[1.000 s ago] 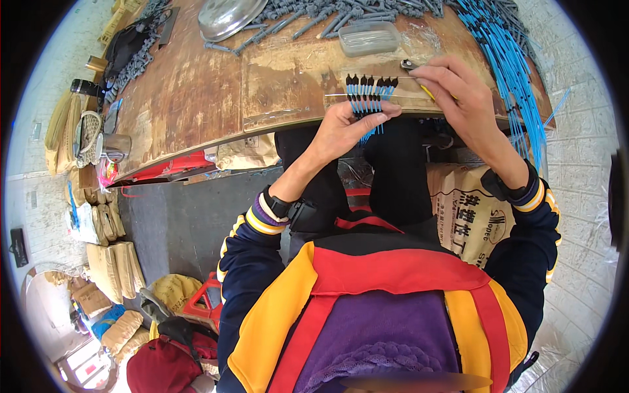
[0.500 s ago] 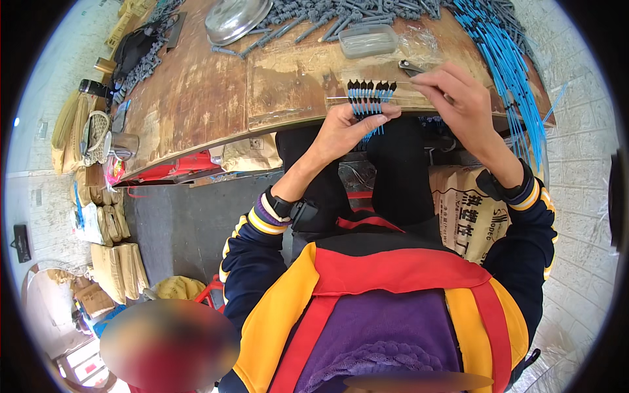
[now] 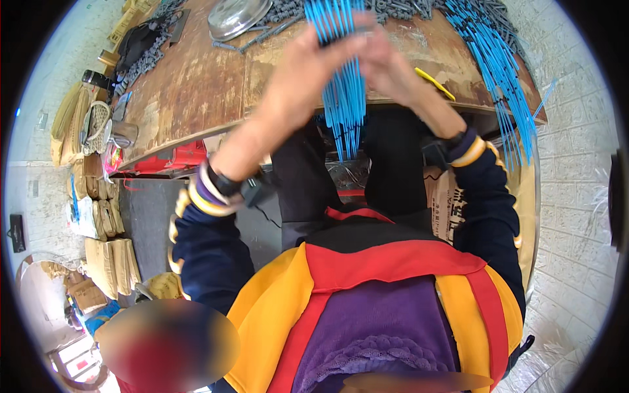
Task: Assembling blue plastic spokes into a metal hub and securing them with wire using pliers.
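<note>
Above the table's front edge I hold up a bundle of thin blue rods (image 3: 344,98) with black bits along them; their lower ends hang down over my lap. My left hand (image 3: 308,65) is closed round the bundle, its thumb lying across the front. Against the bundle's right side, my right hand (image 3: 383,59) has its fingers curled in, smeared by motion. Just right of that wrist, a narrow yellow object (image 3: 434,83), perhaps a tool handle, lies on the wood.
The worn wooden table (image 3: 190,85) carries a shiny metal bowl (image 3: 239,16) and heaped grey plastic parts (image 3: 282,13). More blue rods (image 3: 495,72) overhang its right edge. Flattened cardboard (image 3: 108,262) stands on the left; a blurred person (image 3: 170,347) is at lower left.
Both hands have moved up and away from me, closer together. The small row of blue rods in my left hand is now a larger raised bundle. A yellow object shows on the table.
</note>
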Demonstrator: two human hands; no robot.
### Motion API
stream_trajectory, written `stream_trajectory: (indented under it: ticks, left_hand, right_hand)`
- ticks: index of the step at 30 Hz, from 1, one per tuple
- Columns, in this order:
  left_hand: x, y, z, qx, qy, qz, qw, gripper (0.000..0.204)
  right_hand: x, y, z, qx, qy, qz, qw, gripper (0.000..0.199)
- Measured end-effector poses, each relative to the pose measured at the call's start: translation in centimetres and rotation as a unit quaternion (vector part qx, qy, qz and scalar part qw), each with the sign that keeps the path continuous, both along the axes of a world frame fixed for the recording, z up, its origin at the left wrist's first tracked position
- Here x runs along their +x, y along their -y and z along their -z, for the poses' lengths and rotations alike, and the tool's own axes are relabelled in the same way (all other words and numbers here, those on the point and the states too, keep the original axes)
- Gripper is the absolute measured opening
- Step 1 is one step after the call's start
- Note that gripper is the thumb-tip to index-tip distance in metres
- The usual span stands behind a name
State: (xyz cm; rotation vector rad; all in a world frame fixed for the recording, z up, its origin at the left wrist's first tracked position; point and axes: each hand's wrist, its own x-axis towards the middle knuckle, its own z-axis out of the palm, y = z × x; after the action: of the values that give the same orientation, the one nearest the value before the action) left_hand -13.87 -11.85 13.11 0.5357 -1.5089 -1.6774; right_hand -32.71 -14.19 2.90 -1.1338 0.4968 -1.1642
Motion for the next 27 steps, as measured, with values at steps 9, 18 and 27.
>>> stream_trajectory:
  ticks: [9, 18, 27]
  left_hand:
    - [0.7, 3.3, -2.3, -0.079, -0.063, 0.02, 0.995, 0.045]
    - [6.4, -4.1, 6.2, -0.252, -0.025, 0.083, 0.964, 0.022]
    - [4.9, -2.0, 13.7, -0.135, 0.086, 0.027, 0.987, 0.019]
  right_hand:
    - [4.0, -5.9, 2.9, 0.038, 0.031, -0.057, 0.997, 0.081]
    - [5.0, -7.0, 9.4, -0.015, -0.02, -0.057, 0.998, 0.083]
    - [3.7, -7.4, 11.4, 0.187, 0.038, 0.018, 0.981, 0.071]
